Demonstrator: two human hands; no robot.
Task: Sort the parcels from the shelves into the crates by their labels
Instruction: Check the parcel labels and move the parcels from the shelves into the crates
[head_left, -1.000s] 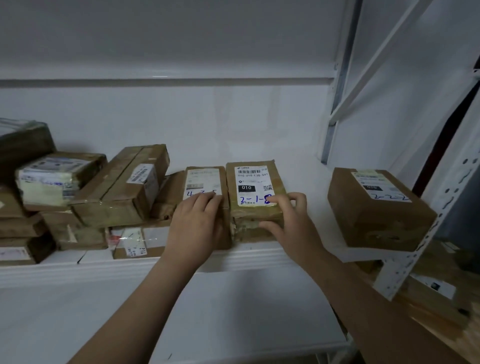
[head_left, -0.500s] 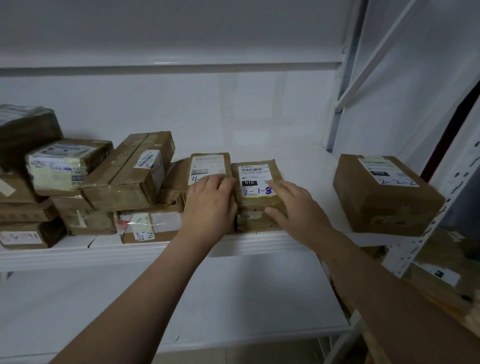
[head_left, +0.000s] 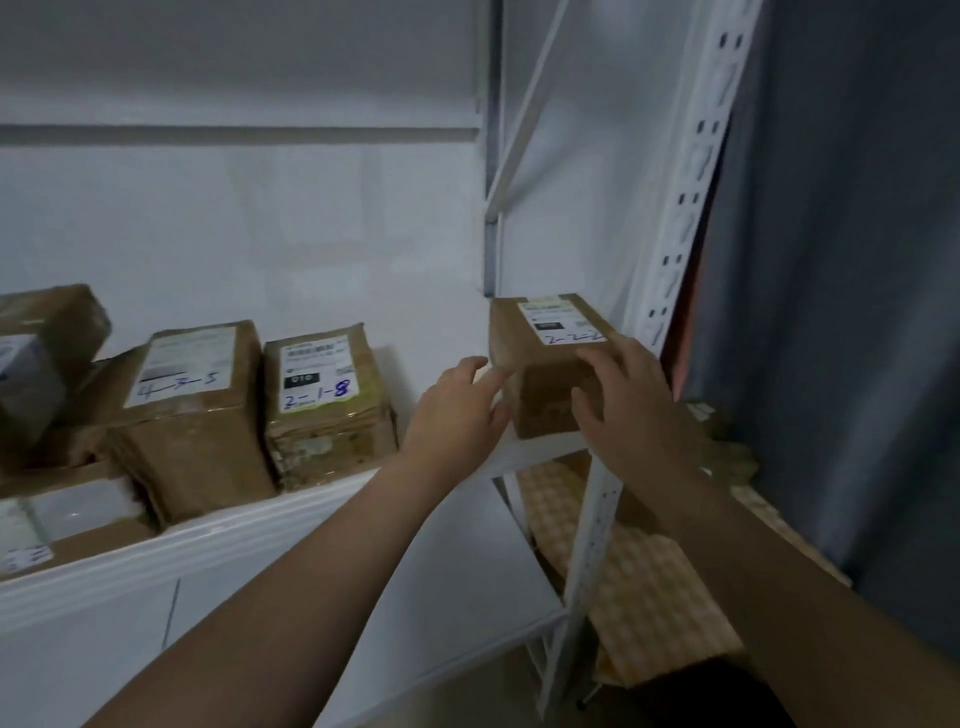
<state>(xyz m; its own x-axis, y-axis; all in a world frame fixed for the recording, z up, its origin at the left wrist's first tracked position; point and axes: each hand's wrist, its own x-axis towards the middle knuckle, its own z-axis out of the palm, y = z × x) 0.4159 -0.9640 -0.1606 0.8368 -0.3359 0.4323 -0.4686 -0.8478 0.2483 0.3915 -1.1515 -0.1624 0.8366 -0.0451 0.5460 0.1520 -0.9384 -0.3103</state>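
Observation:
A brown cardboard parcel (head_left: 545, 384) with a white label marked 2-2-2 stands at the right end of the white shelf (head_left: 218, 540). My right hand (head_left: 631, 400) lies on its front right corner, fingers bent over the top edge and thumb against the front face. My left hand (head_left: 457, 410) reaches in from the left, its straight fingers touching the parcel's left side. Further left on the shelf stand a parcel marked 2-1-8 (head_left: 327, 410) and one marked 4-3-5 (head_left: 192, 410).
More brown parcels (head_left: 47, 338) pile up at the shelf's far left. A perforated white upright (head_left: 680, 218) rises just right of the 2-2-2 parcel. Behind the upright sit flattened cardboard and patterned sheets (head_left: 639, 587). A blue-grey curtain (head_left: 852, 260) hangs at the right.
Both hands left the 4-3-5 and 2-1-8 parcels and moved right to the 2-2-2 parcel. The view swung right with them.

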